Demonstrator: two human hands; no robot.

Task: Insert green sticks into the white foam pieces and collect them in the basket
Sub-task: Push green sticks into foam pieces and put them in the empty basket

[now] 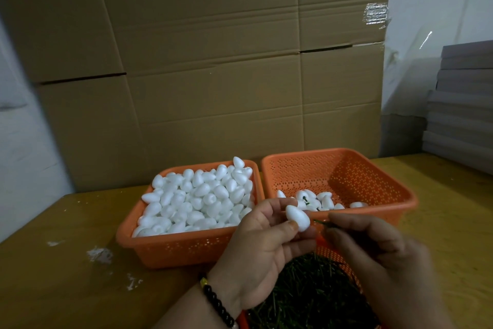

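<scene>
My left hand [262, 246] pinches a white egg-shaped foam piece [298, 217] between thumb and fingers, above the near baskets. My right hand [373, 251] pinches a thin green stick [320, 222] whose tip points at the foam piece, just right of it. An orange basket [170, 246] on the left is heaped with plain foam pieces [197, 198]. The orange basket [384, 184] on the right holds several foam pieces [317, 202], some with green sticks in them. A third orange basket [338, 256] under my hands is full of green sticks [306, 299].
Everything stands on a yellow-brown wooden table [66, 275] with white foam crumbs [100, 254] at the left. Stacked cardboard boxes [213, 61] form a wall right behind the baskets. A pile of grey flat boards [461, 104] rises at the far right.
</scene>
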